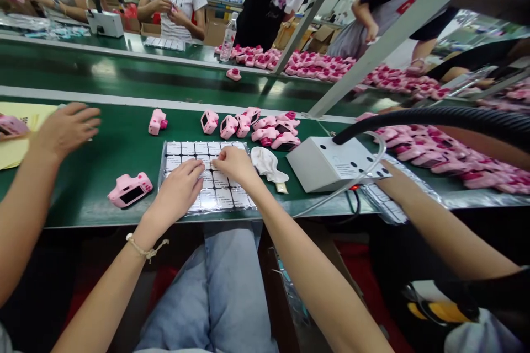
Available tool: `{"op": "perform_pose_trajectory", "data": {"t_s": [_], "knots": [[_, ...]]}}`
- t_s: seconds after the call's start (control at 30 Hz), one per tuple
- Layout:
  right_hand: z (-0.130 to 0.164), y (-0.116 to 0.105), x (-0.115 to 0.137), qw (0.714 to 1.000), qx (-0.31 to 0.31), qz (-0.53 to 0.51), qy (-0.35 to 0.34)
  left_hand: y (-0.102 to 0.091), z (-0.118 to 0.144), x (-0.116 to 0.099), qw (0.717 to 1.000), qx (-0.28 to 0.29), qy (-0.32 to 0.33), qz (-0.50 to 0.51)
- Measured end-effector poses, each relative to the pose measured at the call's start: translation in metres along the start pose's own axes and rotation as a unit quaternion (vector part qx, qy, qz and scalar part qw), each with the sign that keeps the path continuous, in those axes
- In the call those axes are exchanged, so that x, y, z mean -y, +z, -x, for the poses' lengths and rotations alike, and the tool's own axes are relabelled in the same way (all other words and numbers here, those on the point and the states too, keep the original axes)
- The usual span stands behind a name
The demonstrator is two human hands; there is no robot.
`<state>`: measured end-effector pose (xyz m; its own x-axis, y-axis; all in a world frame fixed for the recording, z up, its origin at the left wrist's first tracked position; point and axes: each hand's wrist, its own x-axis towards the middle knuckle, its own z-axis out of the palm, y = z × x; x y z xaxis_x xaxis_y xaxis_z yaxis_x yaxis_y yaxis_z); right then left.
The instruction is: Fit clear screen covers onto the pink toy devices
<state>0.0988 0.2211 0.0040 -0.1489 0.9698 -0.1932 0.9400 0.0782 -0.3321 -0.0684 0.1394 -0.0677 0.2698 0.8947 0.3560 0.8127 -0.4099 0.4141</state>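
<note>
The left hand (182, 185) lies loosely flat on a glossy, film-edged sheet of square white labels (222, 198); the right hand (237, 164) bunches its fingertips there, whether pinching a label I cannot tell; left of both, a rounded pink camera (131, 190)

Around your left wrist you wear a bracelet (143, 248) of thin, cream-coloured cord, tied in a small knot, with loose, frayed-looking ends that stick out on the thumb side. Your left hand (181, 186) and right hand (235, 164) are bare, and so are both forearms, as far as they show. Your fingers are slim. You wear faded blue jeans (236, 287), with soft creases across the lap and a paler, washed-out tone along the thigh. At the bottom edge, a strip of pale cloth shows just above your lap.
</note>
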Motion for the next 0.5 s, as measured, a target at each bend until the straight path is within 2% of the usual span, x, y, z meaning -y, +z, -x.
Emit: {"op": "perform_pose_trajectory", "data": {"t_s": [0.2,0.43,0.5], "knots": [[0.001,-0.002,0.004,1.0,-0.004,0.022,0.012,0.003,-0.002,0.006,1.0,-0.009,0.014,0.009],[0.003,-0.004,0.027,0.998,-0.027,0.059,-0.022,0.001,-0.003,-0.001,0.999,-0.013,-0.004,0.032],[0.002,-0.009,0.027,0.997,-0.038,0.065,-0.036,-0.001,-0.003,-0.002,0.999,-0.01,-0.017,0.05]]}}
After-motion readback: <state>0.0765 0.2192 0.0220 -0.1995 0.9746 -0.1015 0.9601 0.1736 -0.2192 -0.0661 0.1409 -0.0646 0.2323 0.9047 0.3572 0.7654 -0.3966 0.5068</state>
